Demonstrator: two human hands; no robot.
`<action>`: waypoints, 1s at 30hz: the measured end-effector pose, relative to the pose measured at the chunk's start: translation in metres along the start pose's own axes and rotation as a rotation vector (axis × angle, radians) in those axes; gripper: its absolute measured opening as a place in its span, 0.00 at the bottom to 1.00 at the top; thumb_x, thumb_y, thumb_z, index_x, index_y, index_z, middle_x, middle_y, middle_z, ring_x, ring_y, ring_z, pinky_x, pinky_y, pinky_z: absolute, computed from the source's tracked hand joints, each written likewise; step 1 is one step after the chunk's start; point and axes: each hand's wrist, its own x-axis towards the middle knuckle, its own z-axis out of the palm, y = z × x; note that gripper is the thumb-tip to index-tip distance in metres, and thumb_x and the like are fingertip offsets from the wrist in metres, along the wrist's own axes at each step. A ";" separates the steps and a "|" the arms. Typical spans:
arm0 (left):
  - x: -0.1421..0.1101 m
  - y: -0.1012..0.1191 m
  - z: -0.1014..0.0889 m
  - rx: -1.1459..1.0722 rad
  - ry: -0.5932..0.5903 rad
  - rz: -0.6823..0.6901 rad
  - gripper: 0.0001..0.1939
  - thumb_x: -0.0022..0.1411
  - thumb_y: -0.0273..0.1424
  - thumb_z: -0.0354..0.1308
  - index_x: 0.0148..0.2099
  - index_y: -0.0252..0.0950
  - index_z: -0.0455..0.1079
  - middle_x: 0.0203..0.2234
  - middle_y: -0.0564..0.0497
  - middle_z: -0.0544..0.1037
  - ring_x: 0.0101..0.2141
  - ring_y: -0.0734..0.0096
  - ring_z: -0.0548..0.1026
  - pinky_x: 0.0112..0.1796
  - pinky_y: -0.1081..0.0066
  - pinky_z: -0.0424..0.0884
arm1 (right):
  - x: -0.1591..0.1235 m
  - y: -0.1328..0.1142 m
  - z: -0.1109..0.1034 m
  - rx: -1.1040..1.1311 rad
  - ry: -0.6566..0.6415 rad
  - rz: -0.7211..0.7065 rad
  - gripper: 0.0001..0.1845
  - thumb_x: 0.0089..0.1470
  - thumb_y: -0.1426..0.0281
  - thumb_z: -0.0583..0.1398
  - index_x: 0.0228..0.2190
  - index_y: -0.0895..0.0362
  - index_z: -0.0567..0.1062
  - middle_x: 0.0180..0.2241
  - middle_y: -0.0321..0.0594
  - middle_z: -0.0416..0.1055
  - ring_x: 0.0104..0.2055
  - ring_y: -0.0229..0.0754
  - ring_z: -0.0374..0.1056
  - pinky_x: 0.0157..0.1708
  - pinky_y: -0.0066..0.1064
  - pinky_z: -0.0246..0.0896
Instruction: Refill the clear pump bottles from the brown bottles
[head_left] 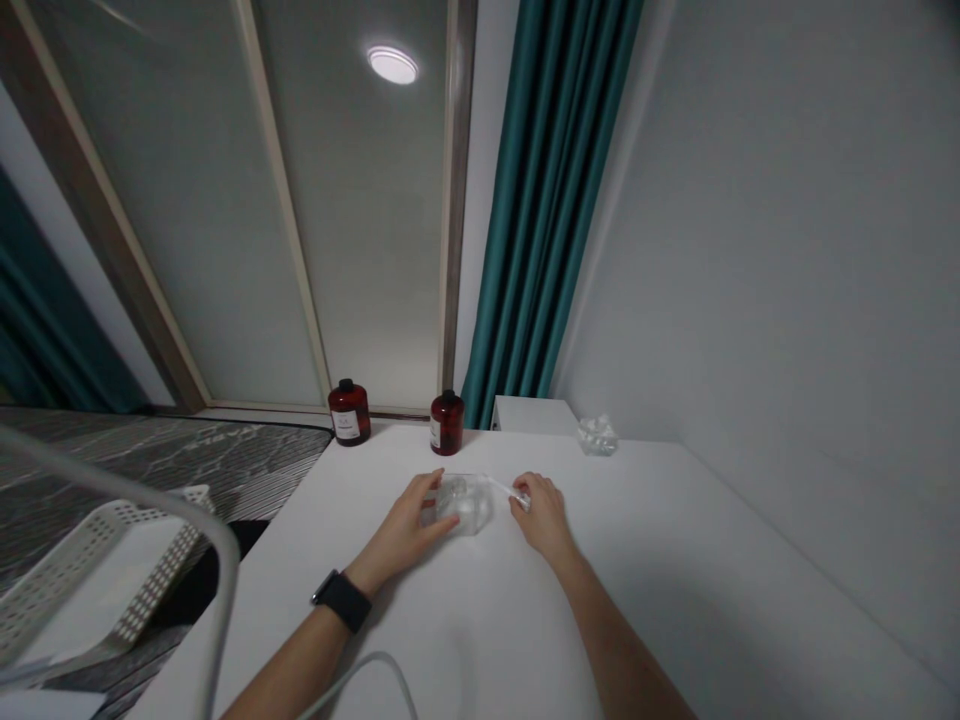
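A clear, see-through container rests on the white table. My left hand, with a black watch on the wrist, curves around the left side of this container, thumb at the near side and fingers at the far side. To the right of it, my right hand is closed on a small clear, whitish piece. A thin pale strip runs from that piece toward the container's upper right edge; whether it touches the container I cannot tell. My right fingers partly cover the piece, so its kind is unclear.
Two dark red bottles with black caps stand at the table's far edge, one at the left corner and another nearer the middle. Crumpled clear plastic lies far right. A white perforated basket and a pale curved tube are at left.
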 end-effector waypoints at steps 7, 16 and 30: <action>-0.003 -0.003 0.000 0.034 0.050 0.055 0.34 0.56 0.32 0.63 0.63 0.40 0.58 0.50 0.44 0.68 0.52 0.55 0.71 0.51 0.52 0.74 | 0.007 0.023 -0.006 -0.059 0.105 0.095 0.11 0.50 0.74 0.61 0.38 0.53 0.70 0.33 0.39 0.72 0.39 0.49 0.66 0.39 0.36 0.55; -0.002 0.002 -0.003 0.019 0.043 0.060 0.30 0.56 0.30 0.62 0.60 0.40 0.61 0.49 0.44 0.70 0.51 0.56 0.72 0.49 0.54 0.74 | 0.009 0.020 -0.012 0.029 0.183 0.096 0.08 0.52 0.71 0.59 0.37 0.54 0.72 0.37 0.44 0.72 0.44 0.52 0.64 0.45 0.43 0.57; -0.007 0.011 -0.005 -0.063 -0.014 0.031 0.27 0.62 0.32 0.57 0.62 0.38 0.60 0.52 0.41 0.69 0.54 0.56 0.70 0.52 0.55 0.72 | -0.017 -0.056 0.007 0.568 -0.228 -0.071 0.29 0.52 0.69 0.63 0.56 0.51 0.68 0.56 0.45 0.70 0.59 0.49 0.65 0.59 0.44 0.59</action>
